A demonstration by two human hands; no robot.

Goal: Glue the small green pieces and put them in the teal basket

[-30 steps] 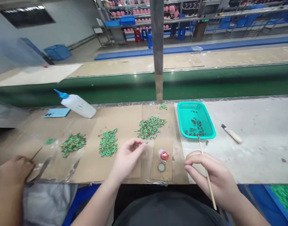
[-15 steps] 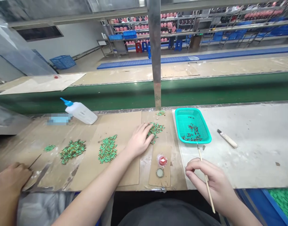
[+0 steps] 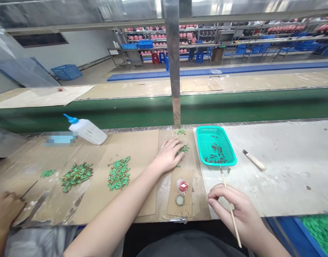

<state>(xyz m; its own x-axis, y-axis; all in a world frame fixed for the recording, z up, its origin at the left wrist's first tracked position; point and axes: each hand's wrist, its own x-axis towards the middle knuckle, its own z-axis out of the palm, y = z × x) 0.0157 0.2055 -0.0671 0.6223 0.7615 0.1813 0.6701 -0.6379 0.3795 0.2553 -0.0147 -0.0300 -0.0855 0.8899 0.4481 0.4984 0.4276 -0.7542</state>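
My left hand (image 3: 170, 156) lies flat with its fingers spread over a small pile of green and brown pieces (image 3: 184, 148), partly covering it. In my right hand (image 3: 237, 207) a thin paintbrush (image 3: 231, 210) is gripped, its tip pointing away from me, close to the near rim of a turquoise basket (image 3: 232, 151). Small dark pieces (image 3: 218, 151) lie scattered inside that basket. Between my hands sit a small red round container (image 3: 183, 186) and a bottle-cap-like lid (image 3: 180, 200) on a cardboard strip (image 3: 172, 210).
Larger green piles (image 3: 119, 174) (image 3: 76, 176) lie to the left, with a white bottle with a blue nozzle (image 3: 89, 132) behind. Another person's hand (image 3: 7, 210) holds a thin dark tool at far left. A flat brush (image 3: 255, 160) rests at right. A metal post (image 3: 175, 71) stands ahead.
My left hand has shifted slightly right across the green pieces, covering more of the pile. My right hand keeps its grip on the paintbrush. The view has tilted a little.
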